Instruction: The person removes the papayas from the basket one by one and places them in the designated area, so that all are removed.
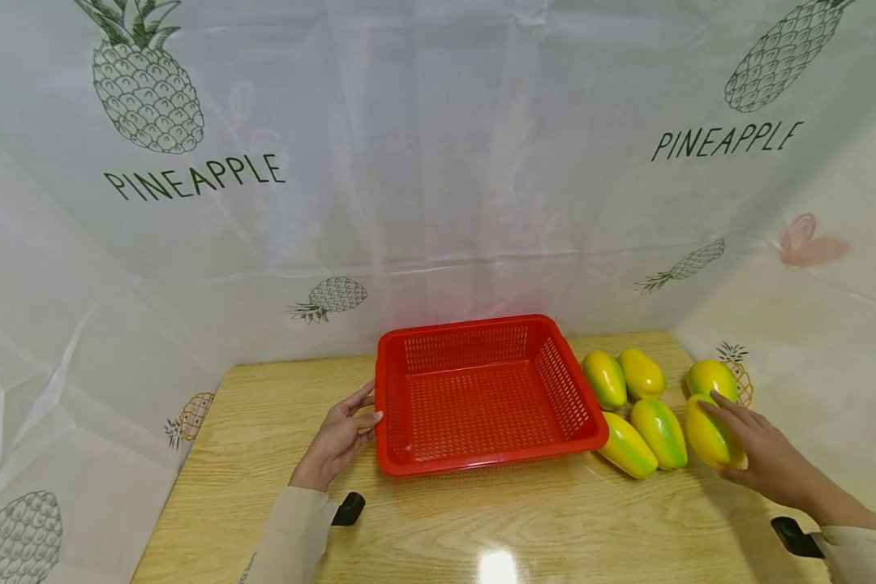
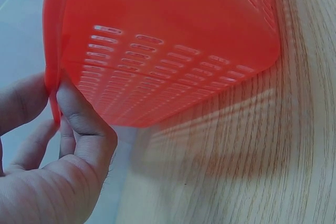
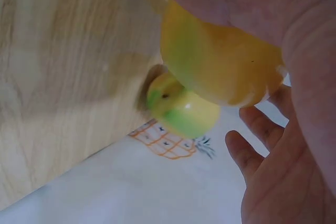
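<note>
My left hand (image 1: 336, 442) pinches the left rim of a red plastic basket (image 1: 492, 464). The left wrist view has the thumb on one side of that rim and fingers on the other, beside the slotted wall (image 2: 173, 24). Nothing lies inside the basket. Over at the right, my right hand (image 1: 774, 462) grips a yellow-green mango (image 1: 705, 438), thumb and fingers around its sides. Seen from the right wrist, the held mango (image 3: 220, 61) overlaps another mango (image 3: 181, 106) behind it, which sits near the table's edge.
Several more mangoes, among them a rear one (image 1: 641, 375) and a front one (image 1: 628, 446), lie between the basket and my right hand. The wooden table (image 1: 423, 527) backs onto a pineapple-print sheet (image 1: 445, 162), which also hangs along both sides.
</note>
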Available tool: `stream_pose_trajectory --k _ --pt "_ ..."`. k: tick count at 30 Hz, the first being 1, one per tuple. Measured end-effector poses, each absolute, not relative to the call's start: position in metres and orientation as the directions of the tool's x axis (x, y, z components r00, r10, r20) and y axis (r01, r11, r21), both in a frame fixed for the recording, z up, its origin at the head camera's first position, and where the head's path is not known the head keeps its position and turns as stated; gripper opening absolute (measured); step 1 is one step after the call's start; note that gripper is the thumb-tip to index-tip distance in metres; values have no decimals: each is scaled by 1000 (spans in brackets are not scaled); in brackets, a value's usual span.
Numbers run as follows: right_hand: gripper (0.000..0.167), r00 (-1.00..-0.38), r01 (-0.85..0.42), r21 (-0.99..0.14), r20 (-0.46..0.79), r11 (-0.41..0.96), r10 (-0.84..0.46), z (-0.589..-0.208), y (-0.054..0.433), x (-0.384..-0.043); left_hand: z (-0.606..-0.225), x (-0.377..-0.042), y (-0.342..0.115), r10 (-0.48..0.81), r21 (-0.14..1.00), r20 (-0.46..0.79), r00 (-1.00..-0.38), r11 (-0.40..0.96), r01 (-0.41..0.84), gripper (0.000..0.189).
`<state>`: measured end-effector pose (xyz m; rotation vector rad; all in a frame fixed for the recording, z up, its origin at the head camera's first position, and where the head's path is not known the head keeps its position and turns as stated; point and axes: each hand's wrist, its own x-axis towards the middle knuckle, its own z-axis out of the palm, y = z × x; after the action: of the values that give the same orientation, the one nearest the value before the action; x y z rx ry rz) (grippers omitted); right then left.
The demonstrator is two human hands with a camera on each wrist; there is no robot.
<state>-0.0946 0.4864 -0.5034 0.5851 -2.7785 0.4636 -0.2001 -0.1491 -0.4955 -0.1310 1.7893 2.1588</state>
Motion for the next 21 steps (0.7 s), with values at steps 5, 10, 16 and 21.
stream_pose_trajectory --k 5,10,16,21 --pt "122 -879 -441 -237 312 866 -362 -511 491 -97 -495 -200 -150 198 941 -268 -943 -155 -300 67" --pt "125 -866 -461 -203 316 864 -388 -518 494 -101 -494 -199 -150 197 941 -267 -943 -158 -300 66" --pt "129 -839 -489 -136 345 862 -422 -531 497 -104 -493 -199 -149 196 941 -268 -943 -157 -300 66" --pt "133 -802 -529 -85 376 845 -464 -534 498 -108 -493 -198 -149 199 942 -265 -943 -154 -297 66"
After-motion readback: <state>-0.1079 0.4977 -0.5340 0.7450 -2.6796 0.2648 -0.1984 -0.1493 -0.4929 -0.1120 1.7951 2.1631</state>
